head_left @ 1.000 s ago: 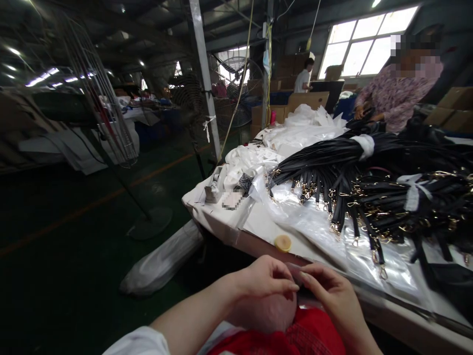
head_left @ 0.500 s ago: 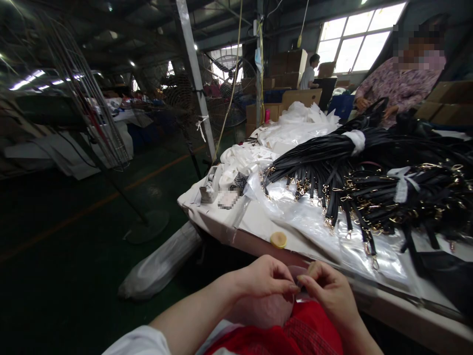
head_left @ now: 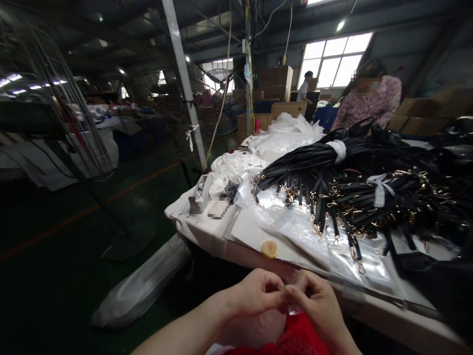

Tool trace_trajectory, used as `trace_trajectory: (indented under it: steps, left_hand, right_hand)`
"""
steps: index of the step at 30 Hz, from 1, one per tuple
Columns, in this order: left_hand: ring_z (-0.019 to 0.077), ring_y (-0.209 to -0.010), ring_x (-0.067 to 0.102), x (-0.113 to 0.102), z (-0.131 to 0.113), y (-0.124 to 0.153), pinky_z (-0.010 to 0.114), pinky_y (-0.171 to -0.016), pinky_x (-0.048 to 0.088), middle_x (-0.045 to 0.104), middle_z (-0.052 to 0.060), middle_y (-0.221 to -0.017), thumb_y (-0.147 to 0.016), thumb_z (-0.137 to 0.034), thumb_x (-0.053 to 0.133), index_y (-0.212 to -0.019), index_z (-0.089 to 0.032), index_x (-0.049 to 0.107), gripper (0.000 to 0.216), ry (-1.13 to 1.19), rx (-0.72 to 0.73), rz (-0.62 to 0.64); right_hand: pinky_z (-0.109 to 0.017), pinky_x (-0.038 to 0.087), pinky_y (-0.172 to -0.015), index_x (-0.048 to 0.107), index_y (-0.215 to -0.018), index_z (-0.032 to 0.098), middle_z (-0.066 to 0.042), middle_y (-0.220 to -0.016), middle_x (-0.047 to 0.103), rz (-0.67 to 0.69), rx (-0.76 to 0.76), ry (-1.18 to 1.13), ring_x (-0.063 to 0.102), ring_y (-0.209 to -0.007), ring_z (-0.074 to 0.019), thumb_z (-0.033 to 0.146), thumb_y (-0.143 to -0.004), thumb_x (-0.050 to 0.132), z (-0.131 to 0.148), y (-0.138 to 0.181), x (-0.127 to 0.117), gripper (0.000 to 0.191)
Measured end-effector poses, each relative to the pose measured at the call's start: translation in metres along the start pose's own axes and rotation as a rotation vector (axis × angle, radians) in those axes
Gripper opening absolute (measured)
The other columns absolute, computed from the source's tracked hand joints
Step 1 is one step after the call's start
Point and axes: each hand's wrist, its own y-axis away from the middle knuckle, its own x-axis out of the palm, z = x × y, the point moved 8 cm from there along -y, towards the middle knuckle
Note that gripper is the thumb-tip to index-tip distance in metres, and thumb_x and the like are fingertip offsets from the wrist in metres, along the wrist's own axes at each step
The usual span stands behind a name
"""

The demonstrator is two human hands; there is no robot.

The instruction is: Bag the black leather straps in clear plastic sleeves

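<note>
Two tied bundles of black straps (head_left: 303, 160) on right of table (head_left: 201, 239), slim, smooth, leather-like, w/ shiny gold clips (head_left: 361, 267) over glossy plastic bags (head_left: 303, 231), pt. of bags blocked from view. Nr table edge: small round yellow tub (head_left: 269, 249). At left corner: boxy grey holder (head_left: 197, 203), w/ crumpled white cloth (head_left: 236, 165) just behind. Left of table: upright pale pole (head_left: 181, 74); on floor, long bulging plastic-wrapped roll (head_left: 140, 286). Far right: co-worker (head_left: 380, 101) in floral top, behind straps. Left hand (head_left: 264, 294) & right hand (head_left: 314, 298) just off nr edge, above red cloth (head_left: 303, 335), fingers curled, tips pinched together on thin clear plastic (head_left: 294, 309), mostly hidden btwn them.
</note>
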Motion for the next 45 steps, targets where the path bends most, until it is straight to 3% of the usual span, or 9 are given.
trace_trajectory:
  steps: [8, 17, 21, 27, 30, 32, 34, 41, 45]
  left_hand:
    - [0.0160, -0.066, 0.062, -0.006, -0.005, -0.008, 0.025, -0.068, 0.048, 0.069, 0.009, -0.068, -0.086, -0.069, 0.048, -0.072, -0.009, 0.071, 0.066, -0.157, 0.109, -0.013]
    - [0.0147, -0.066, 0.060, 0.010, -0.006, -0.002, 0.023, -0.064, 0.044, 0.069, 0.005, -0.069, -0.086, -0.039, 0.059, -0.074, -0.009, 0.075, 0.035, -0.290, 0.059, 0.077]
    - [0.0169, -0.070, 0.061, 0.003, -0.004, -0.002, 0.024, -0.066, 0.046, 0.069, 0.006, -0.074, -0.082, -0.043, 0.064, -0.078, -0.009, 0.074, 0.036, -0.273, 0.047, 0.011]
    - [0.0125, -0.065, 0.055, 0.013, -0.004, -0.003, 0.023, -0.063, 0.042, 0.065, 0.005, -0.069, -0.076, -0.060, 0.069, -0.073, -0.009, 0.070, 0.052, -0.090, 0.055, 0.051]
    - [0.0112, -0.062, 0.053, 0.014, 0.000, -0.004, 0.022, -0.060, 0.040, 0.063, 0.004, -0.066, -0.073, -0.066, 0.070, -0.070, -0.009, 0.067, 0.057, -0.033, 0.028, 0.038]
    - [0.0112, -0.061, 0.054, 0.010, 0.003, -0.005, 0.023, -0.061, 0.040, 0.062, 0.003, -0.065, -0.069, -0.066, 0.072, -0.069, -0.010, 0.066, 0.057, 0.003, 0.016, -0.005]
    - [0.0112, -0.060, 0.054, 0.004, 0.004, -0.006, 0.023, -0.062, 0.041, 0.062, 0.003, -0.065, -0.068, -0.066, 0.073, -0.068, -0.010, 0.065, 0.057, 0.020, 0.018, -0.039]
    - [0.0126, -0.062, 0.055, -0.008, 0.003, -0.006, 0.025, -0.063, 0.042, 0.063, 0.004, -0.066, -0.070, -0.063, 0.073, -0.067, -0.010, 0.066, 0.053, -0.069, 0.032, -0.106]
    - [0.0159, -0.073, 0.058, -0.004, -0.006, -0.002, 0.026, -0.072, 0.044, 0.066, 0.006, -0.076, -0.072, -0.061, 0.073, -0.078, -0.010, 0.070, 0.051, -0.073, 0.091, -0.008]
  right_hand:
    - [-0.029, 0.050, -0.069, 0.074, -0.082, 0.019, -0.007, -0.078, 0.069, 0.034, -0.068, -0.038, 0.063, -0.074, -0.0205, 0.046, -0.091, 0.059, 0.021, -0.005, -0.012, 0.033]
    - [-0.023, 0.036, -0.052, 0.048, -0.052, 0.019, 0.003, -0.054, 0.049, -0.118, -0.063, -0.029, 0.043, -0.053, -0.0119, 0.047, -0.076, 0.074, -0.005, 0.002, -0.014, 0.045]
    - [-0.025, 0.044, -0.063, 0.066, -0.071, 0.018, -0.003, -0.071, 0.064, 0.042, -0.063, -0.013, 0.056, -0.067, -0.0164, 0.039, -0.087, 0.062, 0.011, 0.000, -0.005, 0.027]
    - [-0.023, 0.035, -0.048, 0.045, -0.052, 0.020, 0.003, -0.051, 0.048, -0.038, -0.005, 0.062, 0.044, -0.050, -0.0117, 0.040, -0.076, 0.074, 0.009, 0.004, -0.011, 0.043]
    - [-0.026, 0.049, -0.061, 0.063, -0.078, 0.019, -0.003, -0.073, 0.064, 0.004, 0.011, -0.015, 0.060, -0.067, -0.0181, 0.040, -0.073, 0.077, 0.008, 0.008, -0.010, 0.025]
    - [-0.034, 0.054, -0.080, 0.061, -0.117, 0.020, -0.010, -0.107, 0.068, 0.050, 0.017, -0.077, 0.064, -0.097, -0.0263, 0.039, -0.071, 0.079, 0.009, 0.010, -0.008, 0.053]
    - [-0.038, 0.052, -0.090, 0.053, -0.131, 0.022, -0.013, -0.124, 0.062, 0.091, 0.022, -0.079, 0.061, -0.111, -0.0292, 0.038, -0.073, 0.078, 0.009, 0.010, -0.005, 0.065]
    - [-0.034, 0.054, -0.081, 0.070, -0.098, 0.020, -0.011, -0.098, 0.070, 0.092, 0.014, -0.071, 0.066, -0.090, -0.0255, 0.044, -0.088, 0.064, 0.004, 0.006, 0.005, 0.027]
    - [-0.029, 0.051, -0.071, 0.071, -0.077, 0.021, -0.006, -0.078, 0.066, 0.154, -0.048, -0.074, 0.063, -0.075, -0.0205, 0.044, -0.093, 0.058, 0.007, 0.002, 0.010, 0.031]
